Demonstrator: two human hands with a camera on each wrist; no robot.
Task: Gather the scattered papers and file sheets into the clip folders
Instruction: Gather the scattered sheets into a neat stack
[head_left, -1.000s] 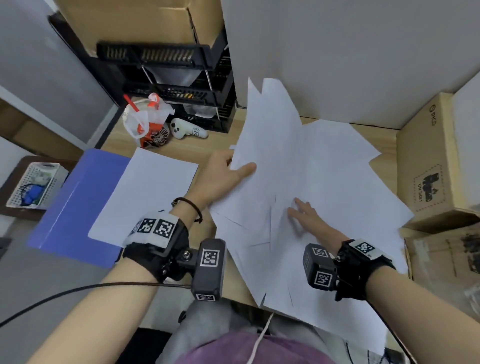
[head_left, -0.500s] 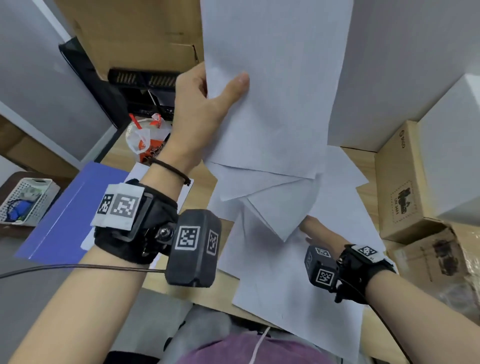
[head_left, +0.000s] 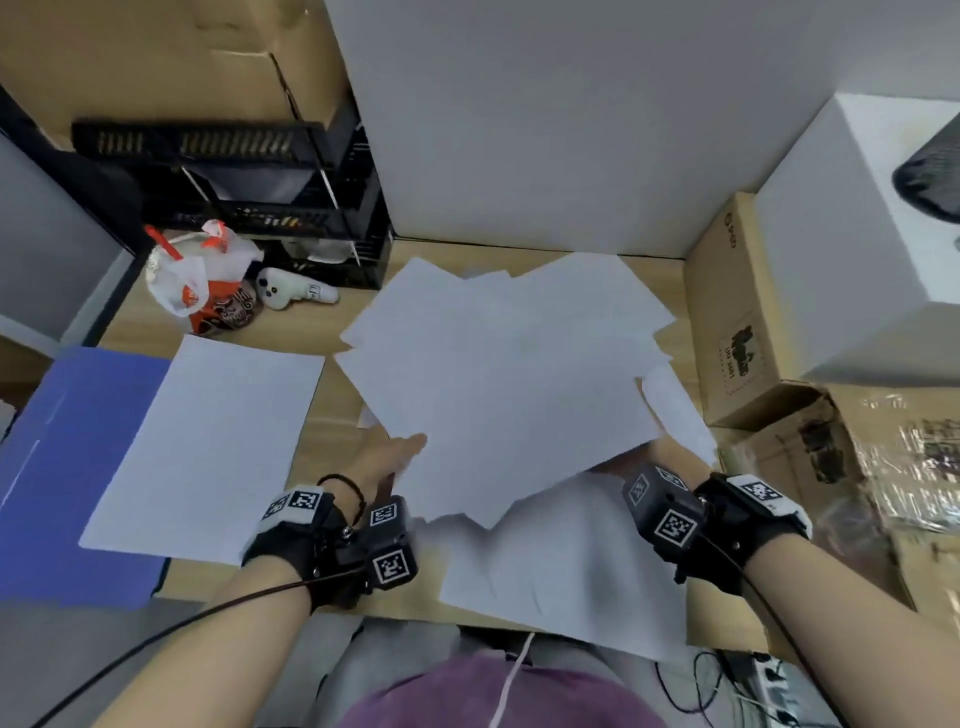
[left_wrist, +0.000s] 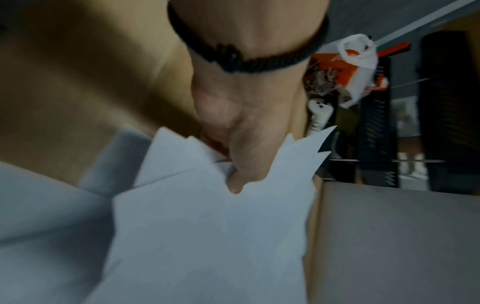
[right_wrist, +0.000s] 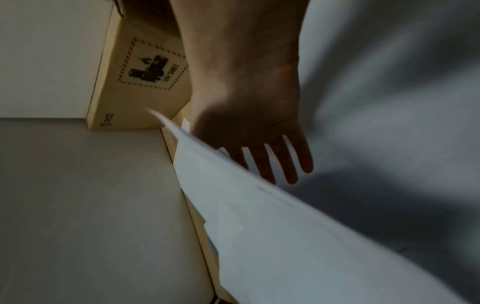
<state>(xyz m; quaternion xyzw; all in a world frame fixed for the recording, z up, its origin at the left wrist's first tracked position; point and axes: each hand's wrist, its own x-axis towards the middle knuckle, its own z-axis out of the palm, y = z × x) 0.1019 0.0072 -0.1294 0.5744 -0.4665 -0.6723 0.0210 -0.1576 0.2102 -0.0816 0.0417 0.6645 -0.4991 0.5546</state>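
A fanned bundle of white papers (head_left: 509, 374) hangs just above the wooden desk (head_left: 332, 410). My left hand (head_left: 397, 454) pinches its near left corner, thumb on top (left_wrist: 235, 179). At the bundle's right edge my right hand (right_wrist: 270, 158) lies against the sheets with straight fingers; the head view hides it under the paper, and its thumb is covered. More loose sheets (head_left: 561, 566) lie below, by the front edge. The blue folder (head_left: 67, 467) lies open at the left with one white sheet (head_left: 208, 441) across it.
Cardboard boxes (head_left: 737, 312) and a large white box (head_left: 857, 234) wall the right side, with a wrapped package (head_left: 883, 457) in front. A black tray rack (head_left: 270, 171), a bagged drink cup (head_left: 202, 286) and a small white toy (head_left: 291, 293) stand at the back left.
My left hand raised the bundle high, then brought it down again over the desk. My right hand left the flat sheets and went to the bundle's right edge.
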